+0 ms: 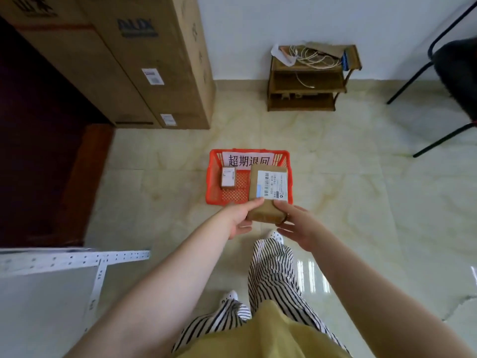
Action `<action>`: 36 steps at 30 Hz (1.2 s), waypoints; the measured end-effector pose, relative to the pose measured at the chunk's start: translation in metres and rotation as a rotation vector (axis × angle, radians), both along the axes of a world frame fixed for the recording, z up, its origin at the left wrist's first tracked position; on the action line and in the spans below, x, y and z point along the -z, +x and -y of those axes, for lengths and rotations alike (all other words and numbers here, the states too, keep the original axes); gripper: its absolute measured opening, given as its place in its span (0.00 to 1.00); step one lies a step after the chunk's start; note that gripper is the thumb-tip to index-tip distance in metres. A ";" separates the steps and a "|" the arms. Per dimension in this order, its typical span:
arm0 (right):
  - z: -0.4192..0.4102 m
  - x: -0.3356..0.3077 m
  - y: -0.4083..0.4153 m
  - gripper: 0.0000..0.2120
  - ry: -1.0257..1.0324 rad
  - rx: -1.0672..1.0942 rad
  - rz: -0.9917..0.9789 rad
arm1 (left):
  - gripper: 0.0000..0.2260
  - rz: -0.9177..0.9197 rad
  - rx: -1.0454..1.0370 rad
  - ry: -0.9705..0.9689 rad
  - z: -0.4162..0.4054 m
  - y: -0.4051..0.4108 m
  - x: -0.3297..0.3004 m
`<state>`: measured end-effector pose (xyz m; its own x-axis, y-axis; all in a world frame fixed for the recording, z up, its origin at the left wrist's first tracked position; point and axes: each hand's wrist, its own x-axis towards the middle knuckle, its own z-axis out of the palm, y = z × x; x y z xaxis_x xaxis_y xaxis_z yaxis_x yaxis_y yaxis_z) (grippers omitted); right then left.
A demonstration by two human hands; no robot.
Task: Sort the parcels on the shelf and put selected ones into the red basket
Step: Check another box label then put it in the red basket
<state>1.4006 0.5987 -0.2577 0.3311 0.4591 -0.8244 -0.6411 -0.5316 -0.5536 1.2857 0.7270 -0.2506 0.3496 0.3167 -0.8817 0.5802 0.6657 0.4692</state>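
A red plastic basket (213, 174) stands on the tiled floor ahead, with a white paper sign leaning on its far wall. A small brown parcel (228, 179) with a white label lies inside at the left. I hold a larger flat brown parcel (267, 192) with a barcode label over the basket's right side. My left hand (241, 218) grips its near left corner, thumb on top. My right hand (296, 226) holds the near right corner, fingers underneath.
Tall cardboard boxes (144, 63) lean against the wall at the back left. A low wooden rack (307, 81) with cables stands at the back. A black chair (444, 73) is at the right. A white metal shelf (64, 262) edge is at the lower left.
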 end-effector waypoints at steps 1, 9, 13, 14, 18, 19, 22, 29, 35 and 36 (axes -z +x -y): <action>-0.011 0.010 0.013 0.19 0.000 -0.009 -0.014 | 0.28 -0.010 -0.026 0.012 -0.009 0.013 0.008; -0.100 0.079 0.100 0.26 -0.025 -0.052 -0.035 | 0.12 -0.028 -0.151 0.081 -0.076 0.093 0.066; -0.141 0.135 0.120 0.28 -0.061 -0.046 -0.065 | 0.06 -0.020 -0.189 0.034 -0.111 0.112 0.116; -0.152 0.153 0.124 0.28 -0.071 -0.041 -0.071 | 0.05 -0.016 -0.202 0.013 -0.121 0.117 0.133; -0.187 0.239 0.131 0.27 -0.097 0.005 -0.071 | 0.07 -0.037 -0.307 -0.089 -0.153 0.132 0.223; -0.195 0.266 0.132 0.27 -0.113 0.010 -0.063 | 0.09 -0.044 -0.336 -0.104 -0.160 0.136 0.252; -0.216 0.359 0.134 0.29 -0.157 0.009 -0.075 | 0.12 -0.113 -0.421 -0.137 -0.175 0.146 0.350; -0.244 0.543 0.137 0.22 -0.164 0.015 -0.053 | 0.33 -0.238 -0.450 -0.186 -0.198 0.155 0.549; -0.262 0.631 0.137 0.21 -0.093 -0.020 0.019 | 0.39 -0.190 -0.550 -0.123 -0.206 0.156 0.648; -0.264 0.638 0.137 0.21 -0.095 -0.008 0.019 | 0.34 -0.174 -0.575 -0.110 -0.207 0.158 0.652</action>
